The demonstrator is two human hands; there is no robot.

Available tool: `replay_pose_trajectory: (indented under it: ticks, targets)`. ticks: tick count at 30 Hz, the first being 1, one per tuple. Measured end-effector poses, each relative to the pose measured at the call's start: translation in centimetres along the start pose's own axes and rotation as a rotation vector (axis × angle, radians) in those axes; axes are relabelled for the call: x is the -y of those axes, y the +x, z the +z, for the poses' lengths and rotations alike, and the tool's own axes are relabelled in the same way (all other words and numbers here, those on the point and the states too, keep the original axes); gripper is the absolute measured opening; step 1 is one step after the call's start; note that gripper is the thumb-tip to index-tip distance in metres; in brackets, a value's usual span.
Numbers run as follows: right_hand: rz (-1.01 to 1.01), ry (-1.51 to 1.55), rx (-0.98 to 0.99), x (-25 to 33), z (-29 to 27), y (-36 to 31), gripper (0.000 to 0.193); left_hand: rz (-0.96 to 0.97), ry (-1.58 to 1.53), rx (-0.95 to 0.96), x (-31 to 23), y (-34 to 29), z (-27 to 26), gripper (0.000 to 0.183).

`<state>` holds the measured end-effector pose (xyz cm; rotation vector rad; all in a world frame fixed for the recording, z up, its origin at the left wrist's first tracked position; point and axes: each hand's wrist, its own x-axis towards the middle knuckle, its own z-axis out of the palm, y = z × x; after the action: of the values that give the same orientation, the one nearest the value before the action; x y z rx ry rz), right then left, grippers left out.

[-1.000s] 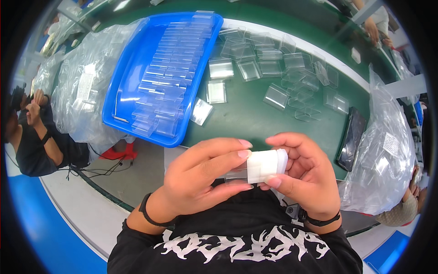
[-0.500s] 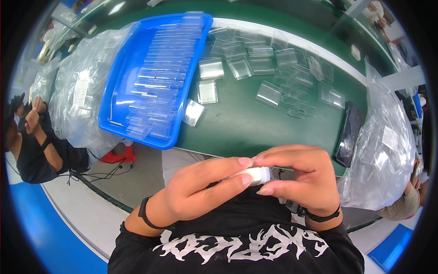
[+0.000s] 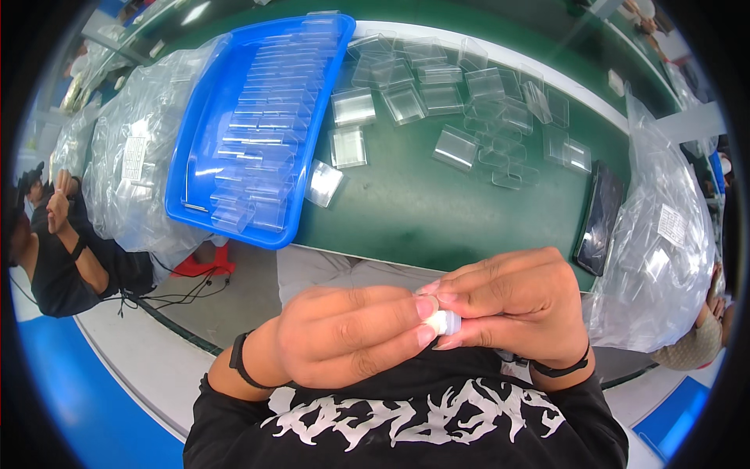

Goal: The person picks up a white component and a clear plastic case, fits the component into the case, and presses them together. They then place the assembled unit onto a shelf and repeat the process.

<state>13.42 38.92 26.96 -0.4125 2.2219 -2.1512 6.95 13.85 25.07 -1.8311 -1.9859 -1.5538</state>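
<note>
Light is glinting off the smooth, glossy plastic of a blue tray (image 3: 197, 148), while slick, transparent plastic pieces (image 3: 455, 148) are catching pale reflections on a smooth green tabletop (image 3: 375, 223) that is giving back a soft sheen. Thin plastic bags (image 3: 109, 195) are showing shiny, crumpled folds. A flat black device (image 3: 600, 219) is gleaming like glass, a small white piece (image 3: 443, 322) is looking smooth, and a black cloth shirt (image 3: 234, 426) is appearing matt.

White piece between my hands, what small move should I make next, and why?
Perhaps ease the right hand back slightly, steadying the white piece with the left hand: both hands' fingertips crowd around it and only a small part shows, so that could let you check it.
</note>
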Motion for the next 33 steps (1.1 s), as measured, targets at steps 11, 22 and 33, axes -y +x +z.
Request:
replay_pose_trajectory:
  ticks: [11,22,33]
  targets:
    - [0.053,-0.1,0.046,0.3,0.2,-0.5,0.024,0.026,0.157,0.044,-0.7,0.5,0.1,0.035]
    - [-0.115,-0.164,0.012,-0.6,0.0,-0.2,0.05,-0.093,0.148,-0.036,-0.9,0.9,0.3,0.043]
    - [-0.229,-0.229,0.017,-0.4,0.0,-0.3,0.038,-0.509,-0.253,-0.211,-0.3,0.8,0.7,0.042]
